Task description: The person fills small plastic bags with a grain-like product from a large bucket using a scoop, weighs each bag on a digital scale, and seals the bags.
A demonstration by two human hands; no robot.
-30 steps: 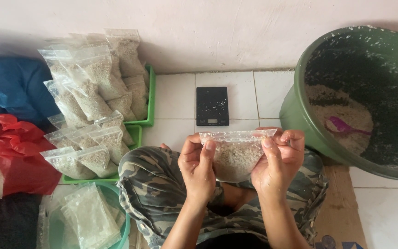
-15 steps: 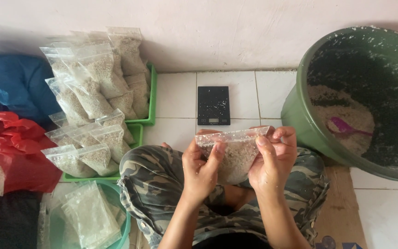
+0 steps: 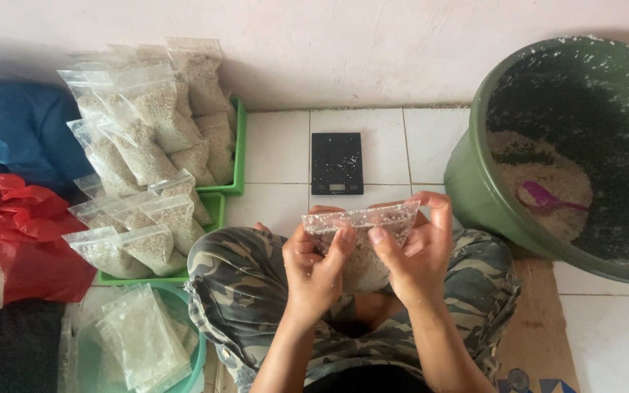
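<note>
Over my lap I hold a small clear plastic bag point(image 3: 362, 247) partly filled with pale grain. My left hand point(image 3: 316, 268) pinches its top edge on the left, thumb and fingers closed on the strip. My right hand point(image 3: 418, 251) grips the top edge on the right, close beside the left hand. The bag hangs tilted, its right corner higher. My crossed legs in camouflage trousers point(image 3: 245, 291) lie under both hands.
A black digital scale point(image 3: 337, 163) sits on the white tiles ahead. A big green tub point(image 3: 475, 182) with grain and a purple scoop point(image 3: 544, 197) stands at right. Green trays point(image 3: 238, 156) stacked with filled bags point(image 3: 147, 138) at left; a teal bowl point(image 3: 198, 356) holds empty bags.
My hands have slid together along the bag's top edge, and the bag has sunk a little lower and tilted, left corner down.
</note>
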